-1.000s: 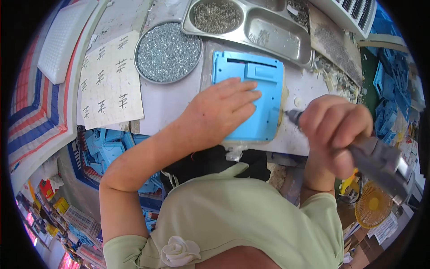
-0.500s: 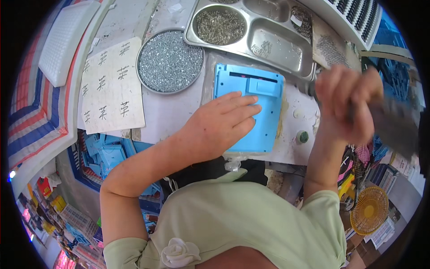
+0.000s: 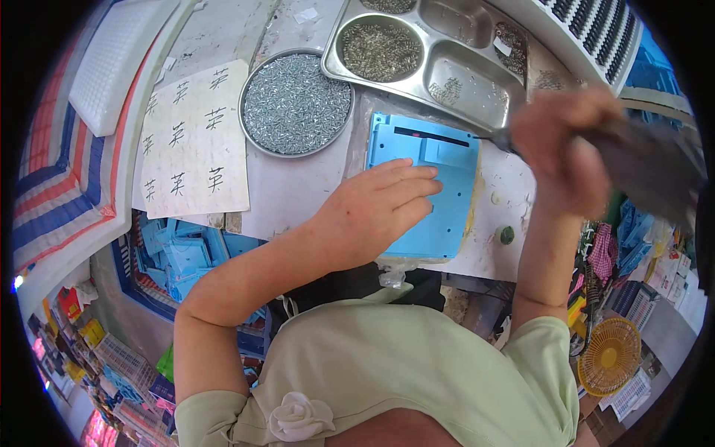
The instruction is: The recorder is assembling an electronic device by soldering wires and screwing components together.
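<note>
A flat blue plastic panel (image 3: 436, 153) lies on the white worktable (image 3: 298, 190). My left hand (image 3: 376, 208) rests palm down on the panel's lower left part, fingers spread, holding it flat. My right hand (image 3: 566, 145) is raised at the right and closed around a grey electric screwdriver (image 3: 640, 167), which is blurred. The screwdriver's bit (image 3: 488, 136) points left at the panel's upper right edge.
A round tray of silver screws (image 3: 296, 104) sits left of the panel. A steel compartment tray (image 3: 439, 56) with screws lies behind it. A paper sheet with handwritten marks (image 3: 195, 141) is at left; blue parts (image 3: 175, 253) are stacked under the table.
My right hand has lifted the screwdriver from the table's near right edge up to the panel's upper right corner. My left hand stays flat on the panel.
</note>
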Demonstrator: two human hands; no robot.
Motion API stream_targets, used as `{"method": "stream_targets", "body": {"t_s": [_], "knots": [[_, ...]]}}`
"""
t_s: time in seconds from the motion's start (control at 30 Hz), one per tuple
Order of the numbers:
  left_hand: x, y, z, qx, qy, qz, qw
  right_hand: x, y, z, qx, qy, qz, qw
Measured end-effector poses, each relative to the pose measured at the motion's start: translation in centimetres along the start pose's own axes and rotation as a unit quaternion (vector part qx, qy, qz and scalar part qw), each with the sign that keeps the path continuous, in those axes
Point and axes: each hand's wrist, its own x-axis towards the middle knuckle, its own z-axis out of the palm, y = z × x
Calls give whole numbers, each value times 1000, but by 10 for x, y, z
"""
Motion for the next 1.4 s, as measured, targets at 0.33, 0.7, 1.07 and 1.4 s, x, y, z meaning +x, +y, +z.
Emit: {"method": "stream_targets", "body": {"t_s": [0.33,0.7,1.07,1.4], "knots": [[-11,11,-4,-104,104,-87,985,-21,-24,45,105,-46,-25,993],[-18,16,-28,42,65,-74,994,-11,-21,68,81,-34,57,994],[-40,13,-28,140,121,-94,978,9,11,69,63,-22,-30,997],[-42,19,-2,135,97,-94,982,37,62,67,80,14,-71,994]]}}
